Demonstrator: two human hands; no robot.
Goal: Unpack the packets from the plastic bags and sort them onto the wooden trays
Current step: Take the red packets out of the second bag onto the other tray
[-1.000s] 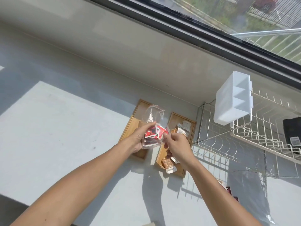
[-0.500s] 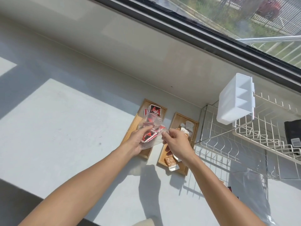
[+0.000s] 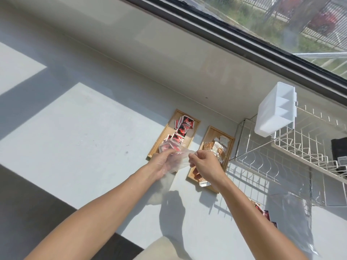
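Red packets (image 3: 183,126) on left tray (image 3: 157,145), brown packets (image 3: 213,147) on right tray (image 3: 230,147); left hand (image 3: 162,163) and right hand (image 3: 203,164) pinching near-empty plastic bag (image 3: 176,154); another bag (image 3: 293,218) unsorted.

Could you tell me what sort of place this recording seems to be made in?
Probably a home kitchen counter by a window: a white wire dish rack with a white plastic cutlery holder stands on the pale countertop, and the window looks onto grass and a fence.
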